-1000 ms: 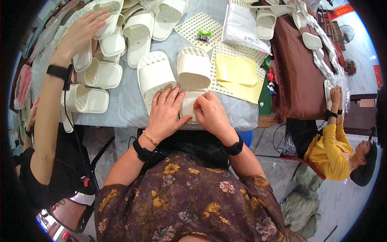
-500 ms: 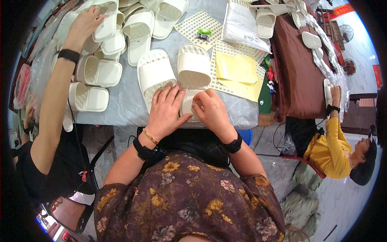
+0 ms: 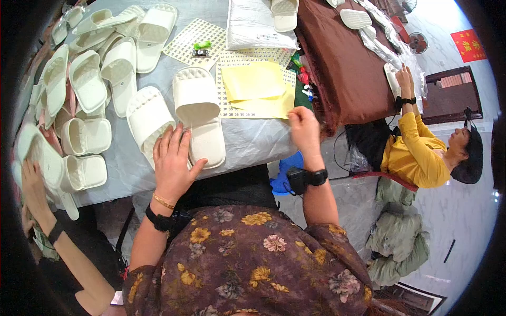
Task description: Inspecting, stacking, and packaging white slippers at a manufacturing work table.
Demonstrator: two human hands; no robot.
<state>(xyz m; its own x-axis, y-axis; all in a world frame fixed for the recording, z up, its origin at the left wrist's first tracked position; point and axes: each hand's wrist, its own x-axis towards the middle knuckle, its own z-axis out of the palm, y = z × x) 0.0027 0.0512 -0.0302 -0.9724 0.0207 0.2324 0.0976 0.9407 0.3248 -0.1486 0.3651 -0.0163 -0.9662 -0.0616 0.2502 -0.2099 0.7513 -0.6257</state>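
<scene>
Two white slippers lie side by side at the table's front edge, the left slipper (image 3: pixel 150 113) tilted slightly and the right slipper (image 3: pixel 208 139) straighter. My left hand (image 3: pixel 174 158) rests with fingers outstretched across the lower part of the left one, its thumb reaching over the right one's heel. Off to the right, my right hand (image 3: pixel 305 131) is raised by the table edge, near the corner of a yellow sheet of small printed stickers (image 3: pixel 263 111). Its fingers are curled together; whether anything small is between them is hidden.
Several white slippers (image 3: pixel 87 79) are heaped at left, where another person's hand (image 3: pixel 36 184) holds one. Beyond are a second sticker sheet (image 3: pixel 184 39), a green clip (image 3: pixel 202 45) and a white plastic package (image 3: pixel 247 29). A person in yellow (image 3: pixel 421 152) works at a brown-covered surface (image 3: pixel 348 68).
My right hand has left the right slipper and moved right, beside the sticker sheet. My left hand stays on the slippers. The neighbour's hand has drawn back toward the near left. The view has shifted.
</scene>
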